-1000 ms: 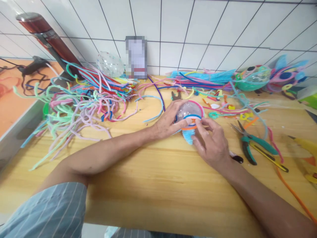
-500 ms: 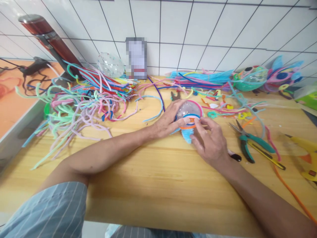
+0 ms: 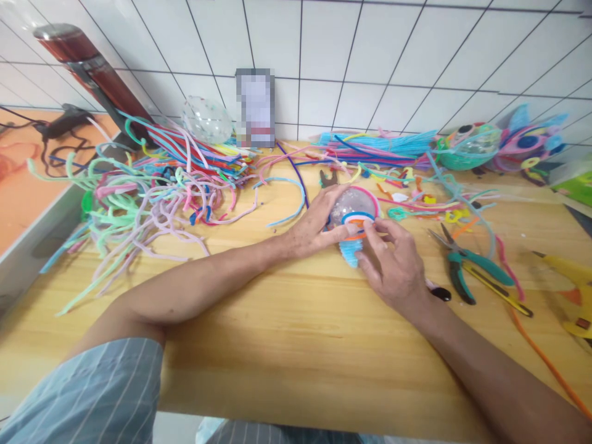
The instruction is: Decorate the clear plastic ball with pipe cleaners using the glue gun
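A clear plastic ball [image 3: 352, 203] ringed with pink, blue and orange pipe cleaners rests on the wooden table [image 3: 287, 345], a light-blue fuzzy piece [image 3: 350, 251] beneath it. My left hand [image 3: 314, 227] wraps the ball's left side, thumb pressed on the front. My right hand [image 3: 393, 265] comes in from the lower right, its fingertips pinching the orange pipe cleaner ring [image 3: 358, 234] against the ball.
A heap of loose pipe cleaners [image 3: 152, 185] covers the back left. Teal-handled pliers [image 3: 467, 265] and a yellow-black tool [image 3: 504, 293] lie right of my hands. A second clear ball [image 3: 206, 119], a finished fish figure [image 3: 481, 145] and a yellow glue gun [image 3: 573, 290] stand around.
Both hands stay on the ball; my right fingertips shift slightly along the orange ring. The view has drifted a little.
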`<state>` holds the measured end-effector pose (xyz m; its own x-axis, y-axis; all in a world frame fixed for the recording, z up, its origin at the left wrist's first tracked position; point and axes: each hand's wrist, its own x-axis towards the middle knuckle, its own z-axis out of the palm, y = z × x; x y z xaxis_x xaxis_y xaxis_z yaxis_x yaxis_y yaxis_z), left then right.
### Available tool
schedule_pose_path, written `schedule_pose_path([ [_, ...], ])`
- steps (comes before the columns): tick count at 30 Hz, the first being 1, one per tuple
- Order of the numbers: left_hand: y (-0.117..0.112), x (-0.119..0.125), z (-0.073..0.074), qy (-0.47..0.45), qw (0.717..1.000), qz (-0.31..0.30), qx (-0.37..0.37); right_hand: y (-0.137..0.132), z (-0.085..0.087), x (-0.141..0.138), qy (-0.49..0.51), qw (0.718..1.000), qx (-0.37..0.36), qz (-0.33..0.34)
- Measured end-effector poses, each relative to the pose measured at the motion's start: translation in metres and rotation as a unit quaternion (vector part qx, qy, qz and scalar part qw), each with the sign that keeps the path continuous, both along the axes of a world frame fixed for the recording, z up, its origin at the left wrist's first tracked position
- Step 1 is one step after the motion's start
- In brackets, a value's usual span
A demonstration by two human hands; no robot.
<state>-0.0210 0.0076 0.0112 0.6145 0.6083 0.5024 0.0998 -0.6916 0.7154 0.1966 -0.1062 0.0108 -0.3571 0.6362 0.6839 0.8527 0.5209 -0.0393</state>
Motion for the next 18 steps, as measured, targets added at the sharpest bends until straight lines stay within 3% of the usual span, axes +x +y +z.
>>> schedule_pose_path([
  [18, 0.0034, 0.0045, -0.0061, -0.025, 0.999, 0.020, -0.004, 0.0007, 0.0002, 0.0000, 0.020, 1.000, 0.007, -0.004],
])
